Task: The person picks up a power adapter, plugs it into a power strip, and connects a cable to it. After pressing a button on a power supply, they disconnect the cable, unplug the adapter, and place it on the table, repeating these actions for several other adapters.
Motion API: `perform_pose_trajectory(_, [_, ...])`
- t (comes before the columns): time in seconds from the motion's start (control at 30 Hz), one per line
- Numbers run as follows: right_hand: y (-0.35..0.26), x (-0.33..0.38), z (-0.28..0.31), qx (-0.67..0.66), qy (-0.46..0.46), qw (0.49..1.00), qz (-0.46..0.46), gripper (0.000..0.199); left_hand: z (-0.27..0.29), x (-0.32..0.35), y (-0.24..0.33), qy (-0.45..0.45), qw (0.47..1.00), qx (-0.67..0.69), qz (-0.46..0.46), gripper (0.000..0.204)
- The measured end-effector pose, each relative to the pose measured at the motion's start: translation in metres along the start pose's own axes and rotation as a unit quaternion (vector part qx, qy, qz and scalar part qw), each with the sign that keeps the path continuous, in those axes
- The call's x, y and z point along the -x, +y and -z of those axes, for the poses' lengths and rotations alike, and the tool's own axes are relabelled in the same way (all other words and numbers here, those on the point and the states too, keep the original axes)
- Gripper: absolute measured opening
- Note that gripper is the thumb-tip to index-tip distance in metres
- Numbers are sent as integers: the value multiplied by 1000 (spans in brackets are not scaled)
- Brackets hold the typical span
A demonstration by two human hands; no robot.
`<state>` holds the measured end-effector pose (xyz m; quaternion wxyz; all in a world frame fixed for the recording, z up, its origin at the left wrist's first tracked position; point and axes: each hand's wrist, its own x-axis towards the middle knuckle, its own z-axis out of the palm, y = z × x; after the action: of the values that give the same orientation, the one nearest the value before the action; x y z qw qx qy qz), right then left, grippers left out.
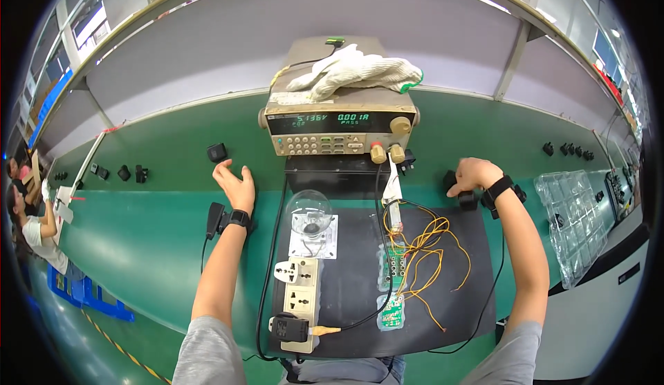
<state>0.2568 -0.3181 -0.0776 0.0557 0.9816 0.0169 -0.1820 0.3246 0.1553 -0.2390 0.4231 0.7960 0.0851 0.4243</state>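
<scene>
My left hand (235, 184) reaches forward over the green bench, fingers spread, holding nothing. It is just below a small black adapter (216, 152). My right hand (472, 175) is curled over small black adapters (467, 198) at the right edge of the black mat (346, 302); the grip itself is hidden by my fingers. Both wrists wear black bands. Between my arms lie a clear dome on a white base (310, 220), green circuit boards (394, 264) with yellow wires (432, 247), and a white power strip (299, 302).
A beige bench meter (339, 126) with a lit display stands at the back, white gloves (356, 70) on top. Clear plastic trays (574, 222) lie at the right. More black adapters sit at the far left (124, 173) and far right (567, 149). Another person (31, 226) sits at the left.
</scene>
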Motion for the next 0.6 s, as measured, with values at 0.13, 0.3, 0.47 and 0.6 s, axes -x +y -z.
perform_pose_trajectory(0.13, [-31, 10, 17, 67, -63, 994, -62, 49, 4, 0, 12, -5, 1000, -10, -3, 36])
perform_pose_trajectory(0.3, [-39, -34, -14, -103, 261, 945, 170, 48, 3, 3, 14, -8, 1000, 2, 8, 36])
perform_pose_trajectory(0.47, [-65, -51, -19, -135, 199, 950, 200, 49, -5, 2, 6, -6, 1000, 6, 20, 36])
perform_pose_trajectory(0.6, [-59, -38, -11, -157, 212, 942, 207, 42, -2, -3, 3, 20, 1000, -5, 2, 36])
